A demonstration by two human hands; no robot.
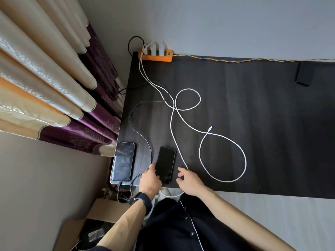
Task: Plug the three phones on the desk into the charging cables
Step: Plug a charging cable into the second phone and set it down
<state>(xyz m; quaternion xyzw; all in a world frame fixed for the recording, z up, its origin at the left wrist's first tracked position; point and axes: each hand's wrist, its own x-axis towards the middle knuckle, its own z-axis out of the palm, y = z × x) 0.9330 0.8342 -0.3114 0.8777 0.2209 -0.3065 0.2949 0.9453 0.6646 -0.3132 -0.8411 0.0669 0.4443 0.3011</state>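
Note:
Two phones lie near the front left of the dark desk [235,98]. The left phone [123,161] sits at the desk's corner with a dark braided cable [139,134] plugged into its near end. My left hand [150,179] grips the left edge of the middle black phone [165,164]. Just right of that phone my right hand [188,180] hovers with fingers spread, holding nothing, close to a white cable [178,153] that drops over the front edge. Another white cable loops across the desk and its free plug [210,127] lies bare. A third dark phone [304,75] lies far right.
An orange power strip [155,57] with white chargers stands at the desk's back left against the wall. Curtains [54,87] hang left of the desk. A cardboard box [87,225] sits on the floor below the front left corner.

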